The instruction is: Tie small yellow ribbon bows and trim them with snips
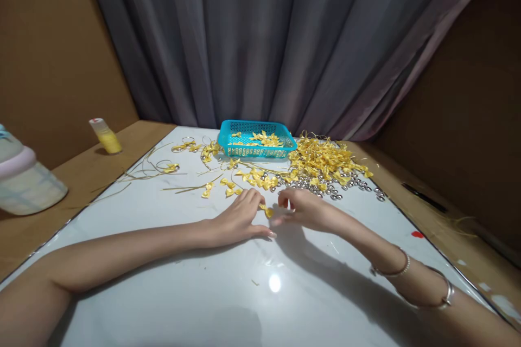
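My left hand (241, 218) rests low over the white tabletop, its fingers curled onto a small yellow ribbon bow (267, 211). One end of the bow sticks out to the right of the fingertips, while the thumb lies apart, nearer to me. Just right of the bow is my right hand (303, 210), its fingers bent and apart from the thumb, with nothing visible between them. Beyond both hands lie loose yellow bows (257, 178) and many small silvery metal pieces (334, 192). What the left fingers cover underneath is hidden.
A blue plastic basket (260, 155) with yellow bows inside stands at the back. To its right is a heap of yellow bows (325, 157) with gold cords. Gold cords (140, 168) lie at left, near a yellow-filled bottle (108, 140) and a large pale cup (30, 184).
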{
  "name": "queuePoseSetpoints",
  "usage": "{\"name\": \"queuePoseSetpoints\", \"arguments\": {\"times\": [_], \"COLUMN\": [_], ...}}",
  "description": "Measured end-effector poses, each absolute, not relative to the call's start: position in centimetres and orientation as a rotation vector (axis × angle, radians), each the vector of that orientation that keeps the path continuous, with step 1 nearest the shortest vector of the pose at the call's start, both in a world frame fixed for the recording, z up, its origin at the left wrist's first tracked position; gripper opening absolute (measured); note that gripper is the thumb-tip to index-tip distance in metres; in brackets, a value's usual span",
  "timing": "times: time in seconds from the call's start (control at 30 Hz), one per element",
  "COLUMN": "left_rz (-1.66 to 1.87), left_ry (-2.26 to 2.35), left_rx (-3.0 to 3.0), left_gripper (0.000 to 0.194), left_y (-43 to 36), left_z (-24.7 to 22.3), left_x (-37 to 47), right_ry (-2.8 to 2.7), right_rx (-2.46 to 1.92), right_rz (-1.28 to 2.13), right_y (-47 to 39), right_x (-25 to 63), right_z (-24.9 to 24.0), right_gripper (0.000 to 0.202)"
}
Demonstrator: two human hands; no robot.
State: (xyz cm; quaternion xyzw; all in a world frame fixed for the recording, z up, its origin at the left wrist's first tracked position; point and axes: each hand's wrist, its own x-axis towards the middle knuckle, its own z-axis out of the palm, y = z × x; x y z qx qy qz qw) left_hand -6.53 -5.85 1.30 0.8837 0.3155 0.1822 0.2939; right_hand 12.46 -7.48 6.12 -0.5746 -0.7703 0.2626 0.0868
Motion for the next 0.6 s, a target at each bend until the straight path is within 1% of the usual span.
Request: {"name": "queuePoseSetpoints", "arguments": {"times": [0.03, 0.13, 0.2, 0.23, 0.3, 0.33, 0.43, 0.5, 0.6], "left_rz": [0.501, 0.537, 0.525, 0.505, 0.462, 0.454, 0.49, 0.511, 0.569], "left_ry": [0.83, 0.766, 0.711, 0.68, 0.603, 0.563, 0.495, 0.517, 0.553], "left_rx": [2.369, 2.436, 2.476, 2.493, 2.52, 2.522, 2.431, 2.295, 1.99], "left_gripper": [0.049, 0.049, 0.046, 0.042, 0.027, 0.023, 0.032, 0.031, 0.036], "left_y": [-6.0, -6.2, -6.2, -6.2, -6.1, -6.0, -5.8, -5.4, -4.1], "left_z": [1.2, 0.9, 0.9, 1.1, 1.7, 2.2, 4.1, 5.4, 7.4], "left_x": [-6.2, -5.5, -5.1, -5.0, -4.7, -4.6, -4.7, -5.0, -6.0], "right_ry": [-2.299, -2.219, -2.168, -2.128, -1.994, -1.931, -1.841, -1.813, -1.841], "right_rx": [-1.73, -1.682, -1.631, -1.59, -1.464, -1.392, -1.213, -1.116, -1.099], "right_rz": [0.762, 0.888, 1.032, 1.152, 1.43, 1.542, 1.702, 1.768, 1.735], "right_y": [-7.8, -8.4, -8.5, -8.5, -8.2, -8.0, -7.5, -7.2, -7.0], "right_x": [12.5, 12.6, 12.8, 13.0, 13.4, 13.6, 14.3, 14.7, 15.9], "right_z": [5.3, 3.2, 2.8, 3.0, 4.2, 5.1, 7.9, 9.6, 11.6], "right_gripper": [0.026, 0.017, 0.014, 0.015, 0.021, 0.025, 0.03, 0.029, 0.025]}}
